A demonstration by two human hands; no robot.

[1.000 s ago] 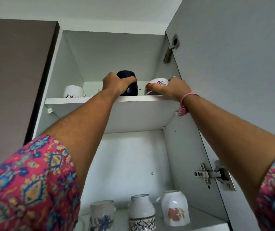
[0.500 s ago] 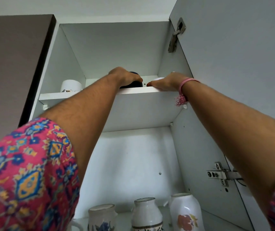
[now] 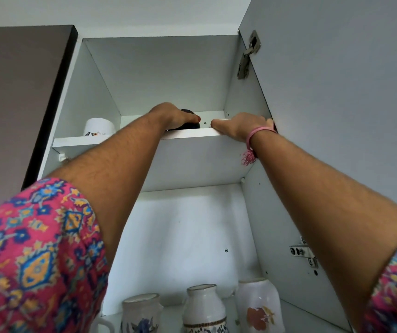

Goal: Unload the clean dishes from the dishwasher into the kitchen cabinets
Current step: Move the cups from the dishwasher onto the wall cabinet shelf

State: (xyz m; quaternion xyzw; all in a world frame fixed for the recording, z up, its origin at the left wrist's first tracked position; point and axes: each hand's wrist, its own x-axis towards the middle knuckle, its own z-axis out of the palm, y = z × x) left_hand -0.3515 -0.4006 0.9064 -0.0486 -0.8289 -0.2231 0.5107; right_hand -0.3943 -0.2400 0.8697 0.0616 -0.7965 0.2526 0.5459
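- Upper shelf [image 3: 192,135] of the open wall cabinet, seen from below; both bare forearms reach up and over its front edge.
- Left hand [image 3: 173,115]: lies over the top of a dark mug [image 3: 189,124] that stands on the upper shelf near its middle. The fingers curve down around the mug, so the grip closes on it; a red-painted nail shows at the fingertip on the mug's right side.
- Right hand [image 3: 238,124]: rests at the front edge of the same shelf, just right of the dark mug and apart from it. A sliver of a white cup [image 3: 223,119] shows above the fingers; most of it is hidden behind the hand. Whether the grip is pinching this cup or merely lying against it cannot be told.
- Pink thread bracelet [image 3: 257,133] on the right wrist, its tassel hanging below the shelf edge.
- White mug with a small dark print [image 3: 98,127], at the left of the upper shelf, well apart from both hands.
- Lower shelf, bottom of view: three upturned ceramic vessels in a row, namely a mug with blue flowers [image 3: 142,313], a banded jug [image 3: 203,308] and a mug with an orange flower [image 3: 260,306], each just beside the next.
- Cabinet door [image 3: 337,92] swung open at right, with an upper hinge [image 3: 248,56] and a lower hinge [image 3: 304,253] on its inner edge.
- Patterned pink sleeve [image 3: 31,255] on the left upper arm, lower left of view.
- Dark door of the neighbouring cabinet [image 3: 17,97], closed, at left.
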